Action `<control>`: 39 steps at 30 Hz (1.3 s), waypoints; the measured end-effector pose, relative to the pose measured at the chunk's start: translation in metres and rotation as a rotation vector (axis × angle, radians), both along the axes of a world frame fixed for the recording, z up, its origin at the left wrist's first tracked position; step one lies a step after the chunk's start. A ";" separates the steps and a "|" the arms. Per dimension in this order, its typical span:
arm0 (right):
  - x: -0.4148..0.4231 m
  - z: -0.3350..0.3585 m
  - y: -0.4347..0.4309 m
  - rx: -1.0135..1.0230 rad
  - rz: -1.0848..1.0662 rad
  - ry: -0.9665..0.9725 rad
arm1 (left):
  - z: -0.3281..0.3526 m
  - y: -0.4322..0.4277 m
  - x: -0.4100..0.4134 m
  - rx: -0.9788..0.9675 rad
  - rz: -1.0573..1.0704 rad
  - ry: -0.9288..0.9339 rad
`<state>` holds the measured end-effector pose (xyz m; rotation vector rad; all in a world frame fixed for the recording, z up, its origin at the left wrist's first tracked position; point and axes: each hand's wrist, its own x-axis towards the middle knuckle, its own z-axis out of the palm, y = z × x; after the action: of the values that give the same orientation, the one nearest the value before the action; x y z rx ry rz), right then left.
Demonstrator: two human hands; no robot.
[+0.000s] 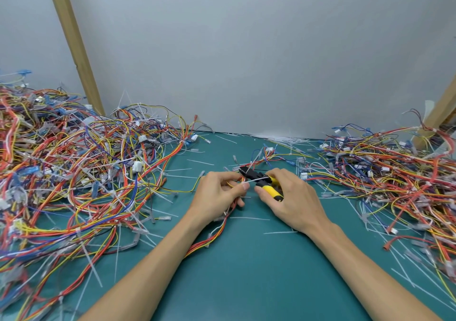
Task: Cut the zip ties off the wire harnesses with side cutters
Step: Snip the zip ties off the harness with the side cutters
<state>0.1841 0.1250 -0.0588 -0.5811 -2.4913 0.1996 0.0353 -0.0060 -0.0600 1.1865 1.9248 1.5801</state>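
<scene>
Harness [214, 232] runs up into my left hand [218, 193], which pinches it to hold the tie [257, 179] free; my right hand [293, 197] grips the cutters [267, 188], nose beside the tie. Further left, a pile [74, 168] waits.

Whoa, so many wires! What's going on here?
A person is cutting zip ties off wire harnesses. The right hand grips yellow-handled side cutters, and the left hand holds a harness with a white zip tie at the cutters. Big wire piles lie on both sides of the green table, with loose ties scattered about.
</scene>
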 end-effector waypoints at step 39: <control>-0.001 0.000 0.004 0.092 -0.012 -0.047 | 0.002 -0.001 0.001 0.014 0.008 -0.040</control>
<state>0.1835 0.1288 -0.0587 -0.5684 -2.5261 0.0673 0.0363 -0.0067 -0.0578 1.1456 1.8989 1.6116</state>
